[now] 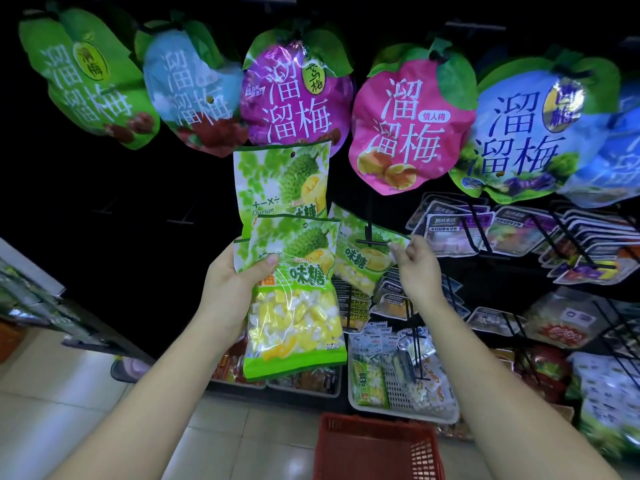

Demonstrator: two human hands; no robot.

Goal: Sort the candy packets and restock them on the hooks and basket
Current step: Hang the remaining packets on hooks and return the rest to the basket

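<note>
Head view: hands (232,289) (412,268) grip glossy rectangular plastic candy packets (298,306).

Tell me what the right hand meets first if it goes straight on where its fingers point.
Probably the black hook, which crosses the durian candy packet that the right hand pinches; depth is unclear.

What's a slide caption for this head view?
Left hand holds durian candy packets; right hand pinches another packet at a display hook.
</note>
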